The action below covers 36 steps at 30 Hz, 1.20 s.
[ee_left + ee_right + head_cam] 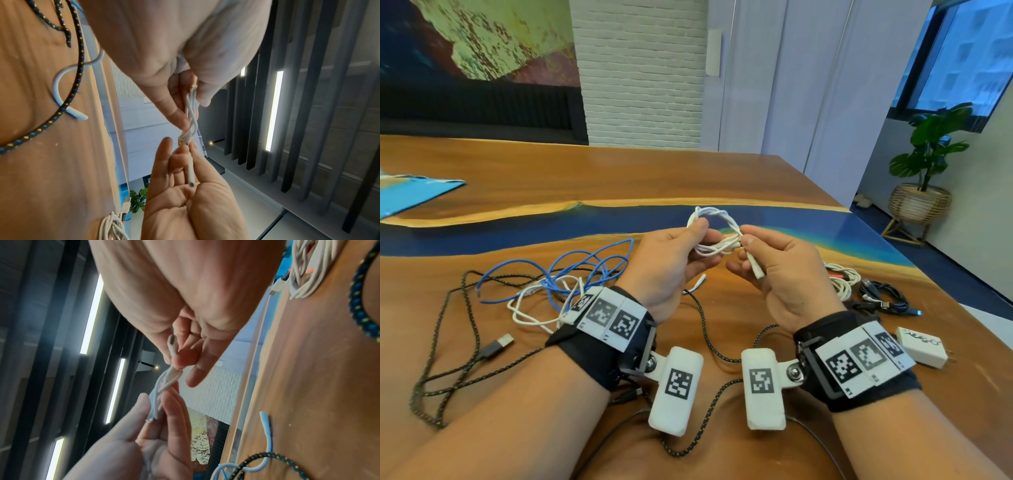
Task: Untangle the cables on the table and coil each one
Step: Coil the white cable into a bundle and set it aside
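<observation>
Both hands hold a small coil of white cable (714, 228) above the table (619, 178). My left hand (671, 260) pinches the coil's left side between thumb and fingers. My right hand (767, 260) pinches the cable's white plug end (753, 265) at the coil's right side. The left wrist view shows the plug (190, 172) lying along the right hand's fingers, the twisted strands (191, 113) held by the left. A tangle of blue cable (571, 270), white cable (534, 308) and black braided cable (448, 359) lies on the table at left.
Coiled white cables (840, 279) and black cables (883, 296) lie at the right, beside a white charger block (923, 346). A blue paper (410, 195) lies at the far left. A potted plant (924, 171) stands on the floor beyond the table's right edge.
</observation>
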Each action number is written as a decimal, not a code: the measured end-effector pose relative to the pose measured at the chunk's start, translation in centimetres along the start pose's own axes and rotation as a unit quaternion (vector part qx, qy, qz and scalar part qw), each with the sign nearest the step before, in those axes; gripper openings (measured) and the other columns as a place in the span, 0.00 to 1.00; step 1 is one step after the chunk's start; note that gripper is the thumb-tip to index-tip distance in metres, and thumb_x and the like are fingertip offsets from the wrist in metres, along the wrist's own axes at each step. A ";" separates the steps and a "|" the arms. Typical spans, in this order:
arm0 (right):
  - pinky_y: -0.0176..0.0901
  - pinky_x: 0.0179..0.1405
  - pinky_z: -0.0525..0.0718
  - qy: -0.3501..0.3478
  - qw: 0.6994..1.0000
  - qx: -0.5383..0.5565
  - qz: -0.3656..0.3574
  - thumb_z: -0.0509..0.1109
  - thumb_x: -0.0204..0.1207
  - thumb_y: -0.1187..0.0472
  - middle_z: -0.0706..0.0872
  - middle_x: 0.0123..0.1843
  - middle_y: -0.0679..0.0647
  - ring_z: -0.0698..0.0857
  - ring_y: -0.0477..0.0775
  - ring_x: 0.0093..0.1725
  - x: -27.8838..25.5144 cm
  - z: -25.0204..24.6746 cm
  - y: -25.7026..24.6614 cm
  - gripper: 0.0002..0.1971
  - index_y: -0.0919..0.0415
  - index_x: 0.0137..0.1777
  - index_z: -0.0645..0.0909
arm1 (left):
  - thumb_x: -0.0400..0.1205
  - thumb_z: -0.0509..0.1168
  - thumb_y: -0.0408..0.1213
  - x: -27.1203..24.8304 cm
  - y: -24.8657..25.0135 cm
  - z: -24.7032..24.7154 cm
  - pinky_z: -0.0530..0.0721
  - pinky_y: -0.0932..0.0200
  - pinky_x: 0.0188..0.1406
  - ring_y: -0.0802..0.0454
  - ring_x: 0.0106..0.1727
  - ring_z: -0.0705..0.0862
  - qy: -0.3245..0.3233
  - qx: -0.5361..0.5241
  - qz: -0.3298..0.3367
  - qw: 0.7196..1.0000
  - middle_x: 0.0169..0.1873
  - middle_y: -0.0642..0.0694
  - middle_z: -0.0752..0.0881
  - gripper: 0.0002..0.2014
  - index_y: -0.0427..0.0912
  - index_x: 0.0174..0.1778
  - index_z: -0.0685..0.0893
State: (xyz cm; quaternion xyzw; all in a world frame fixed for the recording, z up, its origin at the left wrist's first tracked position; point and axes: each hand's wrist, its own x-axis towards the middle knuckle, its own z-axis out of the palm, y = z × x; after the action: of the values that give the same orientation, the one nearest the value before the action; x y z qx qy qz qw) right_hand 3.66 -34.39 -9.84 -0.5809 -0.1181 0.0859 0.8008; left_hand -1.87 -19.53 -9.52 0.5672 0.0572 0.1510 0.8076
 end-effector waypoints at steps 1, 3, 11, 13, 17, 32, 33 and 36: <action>0.54 0.49 0.93 0.012 1.000 -0.003 -0.014 0.73 0.81 0.69 0.91 0.37 0.59 0.89 0.52 0.35 0.0 0.1 0.1 0.10 0.66 0.61 0.88 | 0.90 0.63 0.38 0.0 0.0 0.0 0.91 0.59 0.48 0.51 0.43 0.90 -0.002 -0.003 0.007 1.000 0.45 0.36 0.92 0.17 0.27 0.51 0.89; 0.52 0.51 0.93 0.021 0.998 -0.042 -0.043 0.75 0.80 0.68 0.94 0.42 0.59 0.92 0.56 0.40 -0.2 0.1 0.1 0.09 0.65 0.59 0.88 | 0.90 0.63 0.37 0.0 0.0 0.1 0.90 0.59 0.50 0.51 0.45 0.91 0.000 -0.007 0.022 1.000 0.46 0.35 0.92 0.17 0.25 0.54 0.89; 0.46 0.40 0.85 0.006 0.992 -0.121 -0.039 0.78 0.78 0.62 0.95 0.47 0.55 0.89 0.53 0.45 -0.4 -0.3 -0.3 0.10 0.57 0.58 0.88 | 0.89 0.64 0.36 -0.3 0.1 0.3 0.90 0.56 0.54 0.46 0.52 0.92 -0.008 -0.028 0.041 0.999 0.51 0.34 0.93 0.14 0.28 0.54 0.90; 0.47 0.41 0.86 0.006 0.995 -0.093 -0.033 0.78 0.78 0.65 0.95 0.47 0.59 0.91 0.57 0.45 -0.2 -0.3 -0.2 0.11 0.60 0.59 0.87 | 0.89 0.63 0.36 -0.3 0.1 0.3 0.90 0.55 0.56 0.46 0.53 0.92 -0.021 -0.037 0.034 0.999 0.52 0.34 0.93 0.14 0.28 0.54 0.90; 0.47 0.42 0.91 0.034 0.983 -0.155 -0.090 0.81 0.76 0.63 0.94 0.43 0.54 0.92 0.54 0.45 0.0 -0.5 0.0 0.05 0.58 0.50 0.91 | 0.90 0.62 0.36 -0.2 0.2 0.1 0.90 0.58 0.51 0.49 0.51 0.92 -0.036 -0.058 0.019 0.997 0.51 0.36 0.93 0.15 0.29 0.52 0.90; 0.49 0.50 0.93 0.026 0.996 0.012 -0.081 0.74 0.80 0.71 0.94 0.48 0.63 0.94 0.60 0.50 -0.8 1.0 0.1 0.04 0.67 0.52 0.89 | 0.81 0.67 0.18 -0.3 0.1 -0.2 0.91 0.57 0.53 0.46 0.50 0.92 -0.069 -0.041 0.019 0.997 0.49 0.36 0.93 0.11 0.31 0.54 0.90; 0.49 0.51 0.93 0.015 0.997 0.044 -0.063 0.72 0.81 0.72 0.94 0.50 0.65 0.94 0.61 0.52 -0.9 1.1 0.0 0.05 0.68 0.53 0.89 | 0.80 0.67 0.17 -0.3 0.0 -0.1 0.91 0.56 0.53 0.46 0.49 0.92 -0.060 -0.032 0.021 0.997 0.48 0.37 0.93 0.11 0.32 0.53 0.90; 0.49 0.54 0.92 -0.024 0.995 0.087 -0.032 0.72 0.81 0.69 0.93 0.55 0.67 0.93 0.62 0.56 -1.1 1.2 -0.1 0.08 0.69 0.58 0.87 | 0.79 0.69 0.16 -0.3 0.0 -0.1 0.91 0.55 0.54 0.46 0.48 0.92 -0.037 -0.006 0.034 0.999 0.47 0.36 0.93 0.12 0.32 0.52 0.90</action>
State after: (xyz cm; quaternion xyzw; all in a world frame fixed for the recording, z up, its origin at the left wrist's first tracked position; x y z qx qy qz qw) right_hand 2.24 -33.63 -9.49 -0.5032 -0.1473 0.0841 0.8473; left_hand -2.21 -19.58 -9.57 0.5690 0.0069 0.1575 0.8071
